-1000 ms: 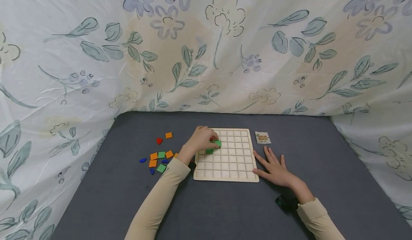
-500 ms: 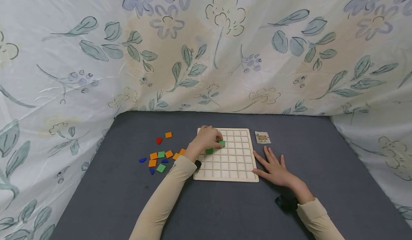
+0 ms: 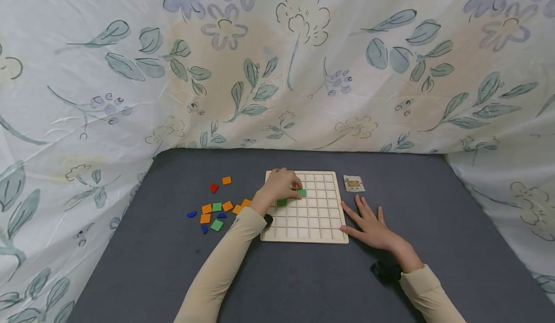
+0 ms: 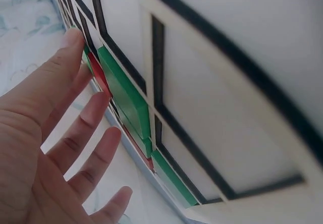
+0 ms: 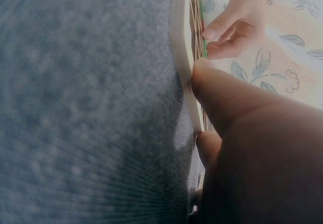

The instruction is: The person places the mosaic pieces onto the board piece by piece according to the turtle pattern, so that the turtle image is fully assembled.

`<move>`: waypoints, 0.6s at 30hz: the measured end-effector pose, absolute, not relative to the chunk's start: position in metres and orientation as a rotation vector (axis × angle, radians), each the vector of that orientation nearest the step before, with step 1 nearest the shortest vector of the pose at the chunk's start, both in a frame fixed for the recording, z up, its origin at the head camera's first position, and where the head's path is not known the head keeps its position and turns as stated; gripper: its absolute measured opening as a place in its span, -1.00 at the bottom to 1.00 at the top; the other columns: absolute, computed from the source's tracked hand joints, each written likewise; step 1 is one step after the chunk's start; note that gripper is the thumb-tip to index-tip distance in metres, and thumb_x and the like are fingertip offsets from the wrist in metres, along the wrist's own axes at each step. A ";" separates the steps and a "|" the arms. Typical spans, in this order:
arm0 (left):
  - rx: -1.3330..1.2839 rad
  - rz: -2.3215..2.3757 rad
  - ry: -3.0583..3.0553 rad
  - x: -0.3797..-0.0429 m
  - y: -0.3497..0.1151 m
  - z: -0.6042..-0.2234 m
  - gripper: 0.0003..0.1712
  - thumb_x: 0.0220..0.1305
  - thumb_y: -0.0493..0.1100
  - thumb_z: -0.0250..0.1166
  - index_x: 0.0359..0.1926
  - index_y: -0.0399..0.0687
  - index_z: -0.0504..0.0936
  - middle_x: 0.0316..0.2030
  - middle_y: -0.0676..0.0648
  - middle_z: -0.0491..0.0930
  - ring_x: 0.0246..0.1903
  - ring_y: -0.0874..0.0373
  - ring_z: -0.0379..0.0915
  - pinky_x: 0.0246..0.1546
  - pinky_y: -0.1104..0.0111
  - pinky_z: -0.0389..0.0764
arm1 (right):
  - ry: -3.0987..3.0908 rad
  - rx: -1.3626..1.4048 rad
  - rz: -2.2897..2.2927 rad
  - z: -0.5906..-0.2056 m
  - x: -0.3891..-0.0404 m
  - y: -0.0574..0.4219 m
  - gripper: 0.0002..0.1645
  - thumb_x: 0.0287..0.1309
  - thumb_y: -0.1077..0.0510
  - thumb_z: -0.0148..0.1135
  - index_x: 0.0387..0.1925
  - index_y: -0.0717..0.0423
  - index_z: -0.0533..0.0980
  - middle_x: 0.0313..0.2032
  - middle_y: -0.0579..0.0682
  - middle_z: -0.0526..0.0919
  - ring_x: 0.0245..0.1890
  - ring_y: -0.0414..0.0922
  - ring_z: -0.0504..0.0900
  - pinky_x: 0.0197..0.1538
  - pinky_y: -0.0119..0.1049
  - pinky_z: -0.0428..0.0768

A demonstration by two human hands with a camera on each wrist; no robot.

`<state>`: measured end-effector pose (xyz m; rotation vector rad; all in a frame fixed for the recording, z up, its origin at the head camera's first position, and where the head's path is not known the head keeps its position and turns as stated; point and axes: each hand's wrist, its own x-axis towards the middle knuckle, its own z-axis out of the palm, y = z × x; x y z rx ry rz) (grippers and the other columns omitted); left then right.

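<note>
Over the upper left of the wooden grid board (image 3: pixel 315 219), my left hand (image 3: pixel 279 184) pinches a small green square tile (image 3: pixel 302 193) between thumb and fingers, right at the grid. Other fingers are spread in the left wrist view, beside a green tile (image 4: pixel 123 90) seated in a cell and a red piece (image 4: pixel 98 73). Another green tile (image 4: pixel 171 177) lies in a nearer cell. My right hand (image 3: pixel 368 226) lies spread on the table to the right, thumb and index fingertips touching the board's right edge. The left hand hides part of the board's upper left.
Left of the board lie loose pieces: several orange squares (image 3: pixel 205 219), green squares (image 3: pixel 217 225), blue half-rounds (image 3: pixel 191 214) and a red piece (image 3: pixel 214 188). A small printed card (image 3: pixel 354 184) lies beyond the right hand. A floral curtain (image 3: pixel 277 72) hangs behind the grey table (image 3: pixel 277 279).
My left hand has shifted rightward across the board with the green tile, quickly at first, then only slightly. The right hand has stayed in place.
</note>
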<state>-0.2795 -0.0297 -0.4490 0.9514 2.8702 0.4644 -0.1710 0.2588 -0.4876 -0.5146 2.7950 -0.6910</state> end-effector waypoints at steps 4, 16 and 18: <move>0.959 0.474 2.872 -0.279 -0.030 -0.449 -0.70 -0.02 0.11 0.40 -0.22 0.18 0.71 -0.32 0.10 0.57 -0.23 0.15 0.38 0.11 0.03 0.27 | 2.797 -0.516 -0.686 -0.488 -0.171 0.258 -0.11 0.20 -0.30 0.01 0.44 -0.09 -0.02 0.42 0.27 -0.32 0.40 0.26 -0.36 0.17 0.40 -0.49; 0.918 0.497 2.874 -0.274 -0.037 -0.450 -0.65 0.04 0.08 0.37 -0.12 0.17 0.68 -0.24 0.05 0.57 -0.16 0.11 0.38 0.11 -0.01 0.27 | 2.801 -0.509 -0.688 -0.487 -0.170 0.258 -0.10 0.19 -0.31 0.01 0.43 -0.06 0.00 0.42 0.27 -0.31 0.40 0.26 -0.36 0.17 0.40 -0.49; 0.908 0.545 2.882 -0.272 -0.042 -0.449 -0.66 0.05 0.06 0.37 -0.11 0.16 0.67 -0.22 0.04 0.57 -0.17 0.10 0.39 0.12 -0.02 0.26 | 2.804 -0.506 -0.681 -0.487 -0.170 0.258 -0.10 0.19 -0.31 0.01 0.43 -0.06 0.00 0.42 0.27 -0.31 0.40 0.26 -0.36 0.17 0.40 -0.49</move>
